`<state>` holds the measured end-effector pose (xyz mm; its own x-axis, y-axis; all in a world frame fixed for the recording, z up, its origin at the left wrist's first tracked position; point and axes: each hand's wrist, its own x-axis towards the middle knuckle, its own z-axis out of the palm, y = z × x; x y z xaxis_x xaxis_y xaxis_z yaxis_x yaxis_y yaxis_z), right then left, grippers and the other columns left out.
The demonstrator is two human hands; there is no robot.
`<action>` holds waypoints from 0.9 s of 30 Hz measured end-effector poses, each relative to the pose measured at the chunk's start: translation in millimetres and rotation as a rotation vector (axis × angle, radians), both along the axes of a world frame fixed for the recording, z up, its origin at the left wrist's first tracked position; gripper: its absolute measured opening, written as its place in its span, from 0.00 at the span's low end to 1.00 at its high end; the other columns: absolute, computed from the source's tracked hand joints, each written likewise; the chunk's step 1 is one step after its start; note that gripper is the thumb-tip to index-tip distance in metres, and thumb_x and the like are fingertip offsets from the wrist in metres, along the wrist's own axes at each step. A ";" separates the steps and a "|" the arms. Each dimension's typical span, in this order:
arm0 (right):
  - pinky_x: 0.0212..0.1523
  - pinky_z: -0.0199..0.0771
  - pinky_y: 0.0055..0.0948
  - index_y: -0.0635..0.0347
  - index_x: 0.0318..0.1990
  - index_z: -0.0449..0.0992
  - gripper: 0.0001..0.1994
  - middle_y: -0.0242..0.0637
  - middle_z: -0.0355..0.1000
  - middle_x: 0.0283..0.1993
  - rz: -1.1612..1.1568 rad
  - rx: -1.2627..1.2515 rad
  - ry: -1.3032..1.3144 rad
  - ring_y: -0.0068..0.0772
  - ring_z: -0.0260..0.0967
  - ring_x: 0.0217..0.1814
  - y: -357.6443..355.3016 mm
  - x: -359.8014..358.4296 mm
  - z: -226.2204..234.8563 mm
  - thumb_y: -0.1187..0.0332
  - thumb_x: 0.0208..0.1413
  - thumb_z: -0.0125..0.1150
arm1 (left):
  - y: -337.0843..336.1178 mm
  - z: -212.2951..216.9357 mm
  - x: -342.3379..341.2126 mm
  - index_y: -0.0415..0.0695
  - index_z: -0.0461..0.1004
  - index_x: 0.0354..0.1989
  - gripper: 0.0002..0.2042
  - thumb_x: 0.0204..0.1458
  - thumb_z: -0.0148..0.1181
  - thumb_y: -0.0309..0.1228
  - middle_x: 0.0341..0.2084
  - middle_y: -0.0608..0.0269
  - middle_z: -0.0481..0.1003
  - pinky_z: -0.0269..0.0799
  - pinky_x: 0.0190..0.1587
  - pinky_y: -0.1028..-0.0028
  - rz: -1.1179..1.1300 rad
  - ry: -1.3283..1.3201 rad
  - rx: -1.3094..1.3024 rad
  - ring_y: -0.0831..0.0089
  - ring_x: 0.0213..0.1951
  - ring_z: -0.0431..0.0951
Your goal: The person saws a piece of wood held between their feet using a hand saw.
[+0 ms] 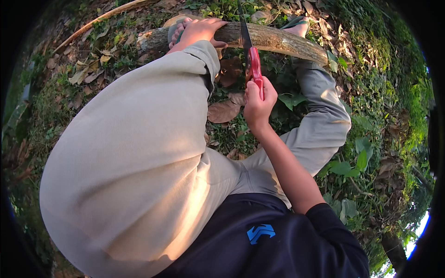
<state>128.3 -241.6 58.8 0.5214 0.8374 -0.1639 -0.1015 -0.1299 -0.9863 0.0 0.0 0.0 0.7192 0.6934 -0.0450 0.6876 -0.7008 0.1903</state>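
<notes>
A pruning saw (pixel 255 69) with a red handle and a dark blade is held in my right hand (pixel 260 103), whose fingers are wrapped round the handle. The blade lies across the top of a bark-covered log (pixel 282 42), near its middle, and points away from me. Left of the blade, my left hand (pixel 200 31) clasps the log, with its fingers over the far side and the thumb on the near side. How deep the blade sits in the wood is too small to tell.
My left foot (pixel 177 32) is beside the log near my left hand; my right foot, in a green sandal (pixel 299 28), is at its far right. Dry brown leaves (pixel 223 111) and green plants (pixel 347 169) cover the ground. A long pale stick (pixel 99 19) lies at the far left.
</notes>
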 end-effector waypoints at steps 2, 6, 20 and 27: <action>0.24 0.54 0.23 0.62 0.30 0.69 0.07 0.22 0.59 0.22 -0.052 -0.021 0.017 0.13 0.53 0.24 3.4 -10.3 12.0 0.72 0.59 0.59 | 3.8 -5.2 -3.5 0.60 0.69 0.69 0.41 0.46 0.69 0.62 0.67 0.71 0.70 0.69 0.62 0.53 -0.031 -0.043 0.016 0.63 0.64 0.74; 0.24 0.55 0.24 0.63 0.30 0.69 0.07 0.23 0.60 0.21 -0.009 -0.045 -0.052 0.14 0.53 0.23 -57.4 -7.9 14.2 0.73 0.59 0.58 | -5.8 -24.3 -1.0 0.61 0.68 0.69 0.40 0.47 0.70 0.61 0.67 0.72 0.70 0.69 0.61 0.57 -0.047 -0.126 0.051 0.64 0.64 0.74; 0.28 0.61 0.27 0.62 0.33 0.70 0.07 0.28 0.63 0.24 -0.041 -0.016 -0.112 0.18 0.58 0.26 -7.4 -26.1 -25.7 0.72 0.61 0.59 | 5.7 -15.2 -1.8 0.60 0.69 0.69 0.39 0.48 0.70 0.59 0.67 0.69 0.71 0.69 0.63 0.56 -0.030 -0.095 0.023 0.62 0.64 0.74; 0.24 0.59 0.30 0.63 0.28 0.67 0.10 0.31 0.60 0.18 -0.001 0.059 -0.285 0.21 0.56 0.21 18.3 -25.0 -19.5 0.71 0.59 0.60 | 0.9 -2.5 -5.5 0.59 0.70 0.68 0.38 0.48 0.70 0.59 0.67 0.68 0.71 0.70 0.63 0.57 -0.018 -0.080 -0.006 0.62 0.64 0.74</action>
<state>103.4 -223.4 39.2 0.5400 0.8408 0.0381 0.1809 -0.0718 -0.9809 -5.5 0.9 -2.5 0.7328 0.6804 0.0088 0.6575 -0.7114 0.2483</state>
